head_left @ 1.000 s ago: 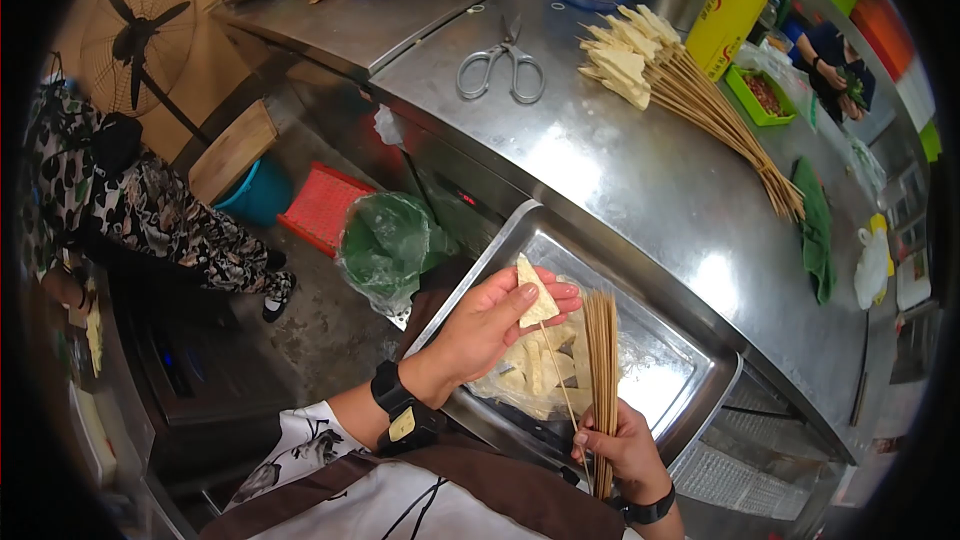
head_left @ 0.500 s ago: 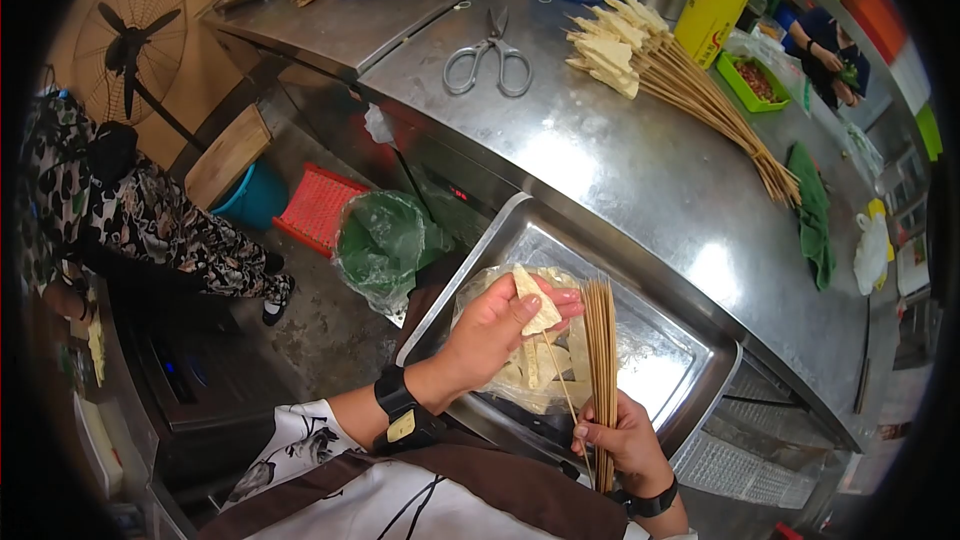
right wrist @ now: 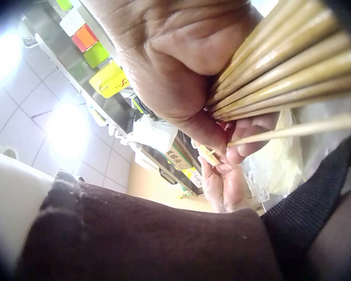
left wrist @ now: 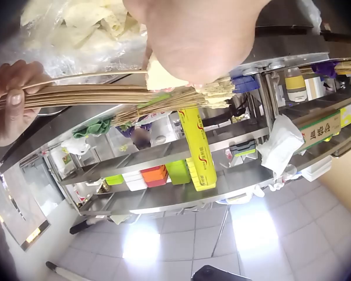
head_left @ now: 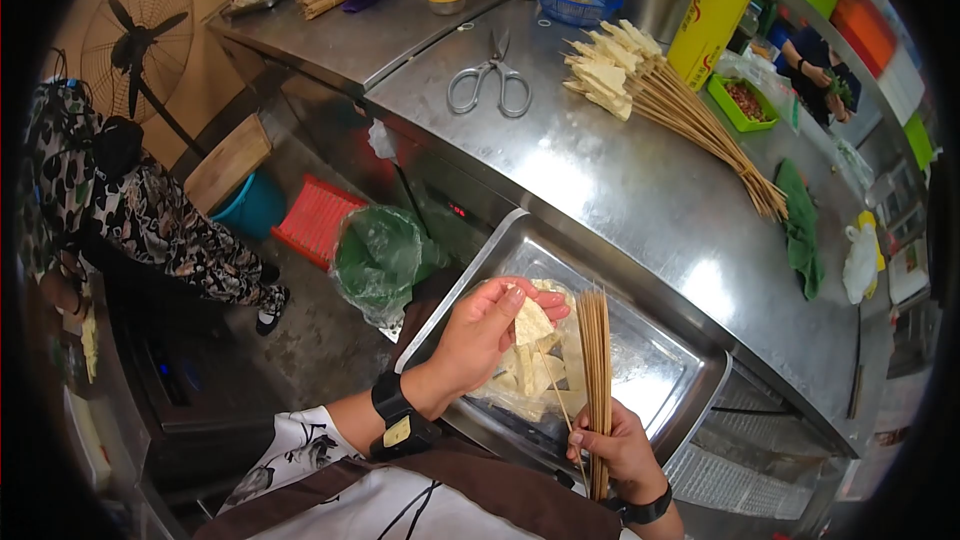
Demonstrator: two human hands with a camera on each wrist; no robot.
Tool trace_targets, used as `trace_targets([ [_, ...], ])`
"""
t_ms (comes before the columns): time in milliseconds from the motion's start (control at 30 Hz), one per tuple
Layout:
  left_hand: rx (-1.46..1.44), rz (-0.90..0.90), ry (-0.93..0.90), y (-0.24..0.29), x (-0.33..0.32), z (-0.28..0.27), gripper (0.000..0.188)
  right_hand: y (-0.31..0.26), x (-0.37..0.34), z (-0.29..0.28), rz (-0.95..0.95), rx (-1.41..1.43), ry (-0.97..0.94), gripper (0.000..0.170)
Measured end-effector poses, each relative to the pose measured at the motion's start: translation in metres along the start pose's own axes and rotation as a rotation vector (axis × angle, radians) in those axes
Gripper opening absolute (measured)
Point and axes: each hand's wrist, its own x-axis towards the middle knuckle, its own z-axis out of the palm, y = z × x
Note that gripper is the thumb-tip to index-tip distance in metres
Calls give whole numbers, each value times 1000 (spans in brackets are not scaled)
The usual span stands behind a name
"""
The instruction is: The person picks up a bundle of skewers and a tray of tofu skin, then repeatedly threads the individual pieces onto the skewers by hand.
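A pale yellow tofu skin piece (head_left: 532, 323) lies across the fingers of my left hand (head_left: 475, 340), pinched under the thumb. One bamboo skewer (head_left: 552, 377) runs up to its lower edge, where the tip is hidden. My right hand (head_left: 622, 452) pinches that skewer low down between thumb and finger. The same hand grips a thick bundle of skewers (head_left: 596, 370), standing upright in the head view. Below both hands, more tofu skin pieces (head_left: 522, 376) sit in clear plastic inside a metal tray (head_left: 655, 380).
On the steel counter (head_left: 570, 175) are scissors (head_left: 490, 85), loaded skewers (head_left: 690, 110), a yellow box (head_left: 715, 15), a green tub (head_left: 742, 103) and a green cloth (head_left: 797, 225). A lined green bin (head_left: 375, 265) stands at the left. Another person (head_left: 150, 190) is further left.
The left thumb has moved up the tofu skin piece, and its pointed top no longer sticks up above the hand. The right hand keeps its hold on the skewers.
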Motion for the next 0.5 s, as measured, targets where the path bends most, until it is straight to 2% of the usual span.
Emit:
trace_targets([
  [500, -9, -23, -9, -16, -3, -4, 24, 5, 4, -1, 33, 6, 31, 18],
])
